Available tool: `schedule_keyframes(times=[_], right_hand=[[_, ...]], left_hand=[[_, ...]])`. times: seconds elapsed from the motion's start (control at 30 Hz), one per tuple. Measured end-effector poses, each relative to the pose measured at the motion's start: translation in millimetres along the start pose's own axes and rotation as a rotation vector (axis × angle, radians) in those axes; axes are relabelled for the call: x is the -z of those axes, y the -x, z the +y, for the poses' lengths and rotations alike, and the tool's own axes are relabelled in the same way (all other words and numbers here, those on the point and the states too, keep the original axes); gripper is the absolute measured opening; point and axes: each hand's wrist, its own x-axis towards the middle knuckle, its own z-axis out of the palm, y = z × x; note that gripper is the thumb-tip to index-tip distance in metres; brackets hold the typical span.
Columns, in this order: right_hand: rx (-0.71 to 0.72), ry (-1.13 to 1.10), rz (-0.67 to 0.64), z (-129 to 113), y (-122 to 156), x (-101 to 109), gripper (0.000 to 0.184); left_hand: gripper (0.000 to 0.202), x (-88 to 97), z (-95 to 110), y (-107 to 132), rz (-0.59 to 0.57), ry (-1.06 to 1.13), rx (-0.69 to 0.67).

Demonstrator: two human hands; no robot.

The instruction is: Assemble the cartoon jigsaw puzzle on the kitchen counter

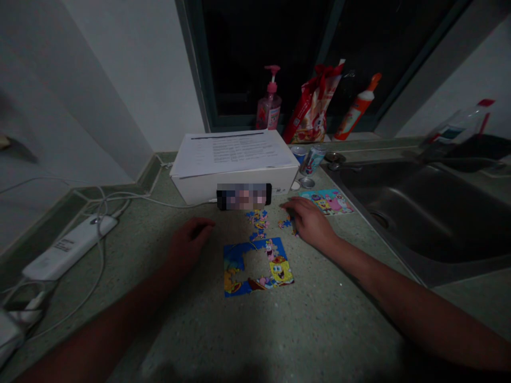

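The puzzle (279, 268) is laid on the desk (319, 319). Its border is joined, but the middle is not yet filled. Loose pieces (258, 219) are left above it. Some are touched by the right hand (310, 222), whose grip cannot be told. The left hand (190, 240) is rested loose and empty.

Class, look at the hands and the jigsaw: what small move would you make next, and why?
Probably pinch, with the right hand, the loose piece at its fingertips and carry it to the puzzle. Its border is mostly joined, its middle is bare, and other unplaced pieces lie just beyond it.
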Motion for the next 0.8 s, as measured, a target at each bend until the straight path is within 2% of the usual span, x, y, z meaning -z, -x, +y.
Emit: schedule_keyframes(times=[0.47, 0.8], right_hand=[[-0.004, -0.008, -0.001, -1.7, -0.3, 1.6, 0.045], [-0.02, -0.028, 0.0, -5.3, -2.1, 4.3, 0.044]], left_hand=[[0.031, 0.9, 2.0, 0.2, -0.008, 0.003, -0.018], [0.037, 0.8, 4.2, 0.5, -0.01, -0.011, 0.007]])
